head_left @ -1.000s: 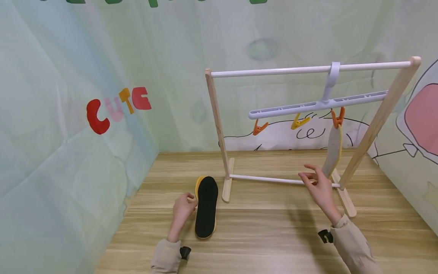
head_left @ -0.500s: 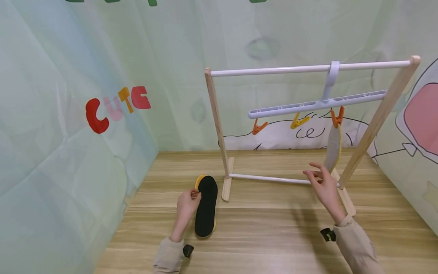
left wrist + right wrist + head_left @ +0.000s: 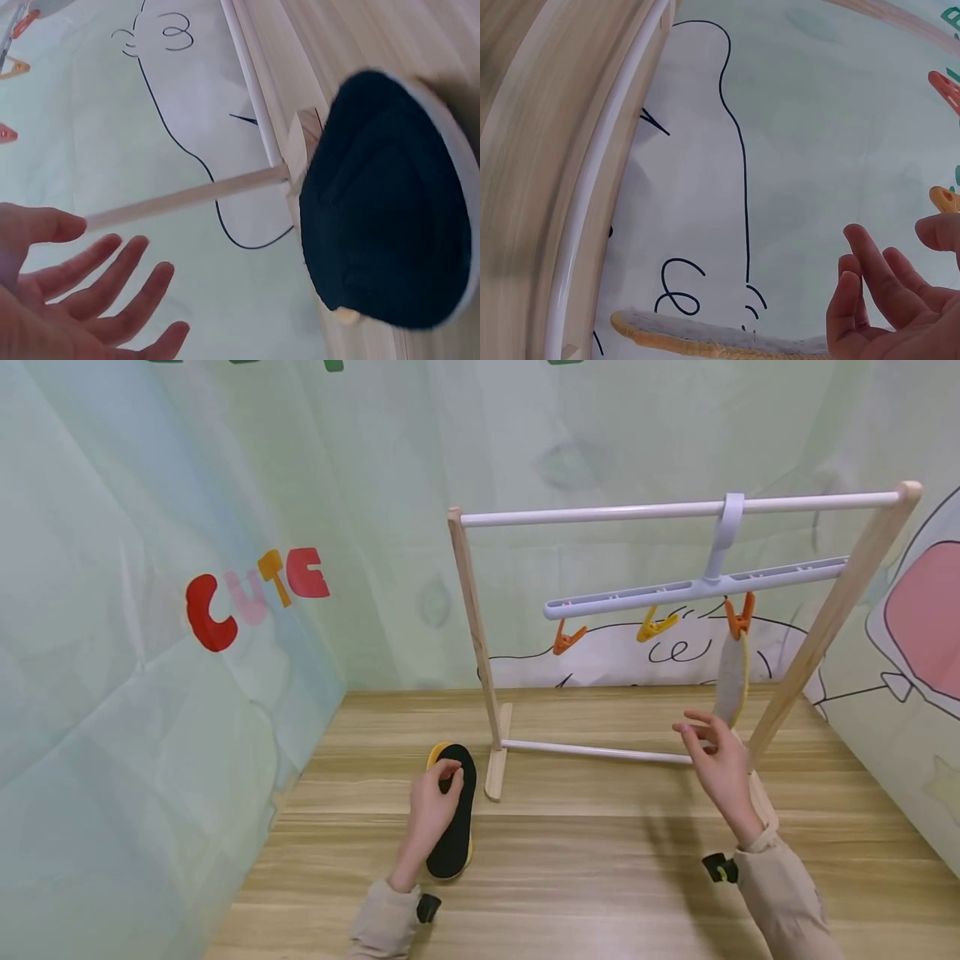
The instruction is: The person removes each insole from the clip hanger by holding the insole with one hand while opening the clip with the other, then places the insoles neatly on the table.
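On the left part of a wood-grain table [image 3: 570, 877], just beside the near foot of a small rack, lies a long black insole [image 3: 452, 843], flat, with yellow showing from beneath its edge; whether that is a second insole cannot be told. Above it, apart from it in the left wrist view, is the person's left hand [image 3: 435, 802], its fingers loosely bent and spread, holding nothing. Well to the right, the right hand [image 3: 722, 768] is also relaxed, thumb and fingers apart and grasping nothing, in front of the lower end of a hanging grey insole [image 3: 731, 677] with a yellow edge; whether they touch is unclear. An orange clip [image 3: 740, 617] grips that insole's top, under a pale lilac hanger [image 3: 637, 600] that also carries a yellow clip [image 3: 656, 625] and a second orange clip [image 3: 567, 639]. The hanger hooks over the white top rail of the wooden rack [image 3: 600, 514]. Behind, on a pale green backdrop [image 3: 390, 485], colourful letters [image 3: 255, 610] read "CUTE"; green lettering [image 3: 333, 365] along the top edge is cut off and unreadable, and a pink balloon [image 3: 926, 614] is pictured at far right
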Demonstrator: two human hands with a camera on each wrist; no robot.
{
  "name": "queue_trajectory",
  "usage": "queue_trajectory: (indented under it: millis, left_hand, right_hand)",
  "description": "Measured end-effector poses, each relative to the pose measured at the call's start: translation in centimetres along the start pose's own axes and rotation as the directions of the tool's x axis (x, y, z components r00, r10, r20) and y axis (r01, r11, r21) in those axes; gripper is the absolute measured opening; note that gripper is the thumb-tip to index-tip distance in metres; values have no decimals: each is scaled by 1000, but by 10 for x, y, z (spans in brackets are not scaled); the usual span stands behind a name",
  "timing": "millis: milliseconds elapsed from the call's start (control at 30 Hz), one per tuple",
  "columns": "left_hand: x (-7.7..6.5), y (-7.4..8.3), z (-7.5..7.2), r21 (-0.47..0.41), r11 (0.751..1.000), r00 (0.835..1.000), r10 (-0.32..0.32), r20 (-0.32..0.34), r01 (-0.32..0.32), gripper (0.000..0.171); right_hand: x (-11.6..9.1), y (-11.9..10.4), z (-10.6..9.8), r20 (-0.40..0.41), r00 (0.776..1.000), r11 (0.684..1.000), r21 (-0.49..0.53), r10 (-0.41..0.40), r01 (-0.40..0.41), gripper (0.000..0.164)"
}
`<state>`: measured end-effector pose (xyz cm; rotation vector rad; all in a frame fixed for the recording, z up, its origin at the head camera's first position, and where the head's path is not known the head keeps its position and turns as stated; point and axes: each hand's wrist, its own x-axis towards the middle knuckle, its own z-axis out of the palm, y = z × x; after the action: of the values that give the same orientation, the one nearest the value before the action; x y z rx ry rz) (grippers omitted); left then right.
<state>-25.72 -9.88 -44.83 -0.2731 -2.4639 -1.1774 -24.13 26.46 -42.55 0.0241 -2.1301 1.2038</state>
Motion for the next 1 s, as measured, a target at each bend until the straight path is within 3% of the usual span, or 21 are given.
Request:
queue_trajectory:
  millis: [100,167,200,333,400,600,867,1000]
  left_hand:
    - [-1,4,5,-1,1000,999,31,-13,-31,12]
    - [-2,7,9,-5,998,998,59,-18,-59,10]
    - [-3,7,11,-5,997,997,71,-18,-71,10]
    - [-5,10,17,-43,992,993,118,-25,-119,10]
    - [-6,11,20,-54,988,989,142,-38,-144,11]
    - [-8,16,22,-80,980,982,174,-76,-180,12]
    - [-13,23,27,-102,977,981,178,-77,-186,14]
    - [-17,23,34,-101,967,971,230,-65,-236,14]
  right_hand:
    - [1,0,-1,-17,1000,1000,13,3,-3,23]
    - [5,26,3,-42,998,992,117,-36,41,23]
    - [5,28,3,-44,998,991,126,-33,38,24]
    - [6,22,2,-83,996,993,107,-34,43,21]
    - [4,-6,-3,-88,996,1000,7,4,-3,20]
    - [8,-12,-5,-158,986,998,26,-49,53,16]
    - [22,-18,-12,-289,951,990,58,-110,132,14]
    - [29,-20,-17,-365,923,989,29,-125,145,14]
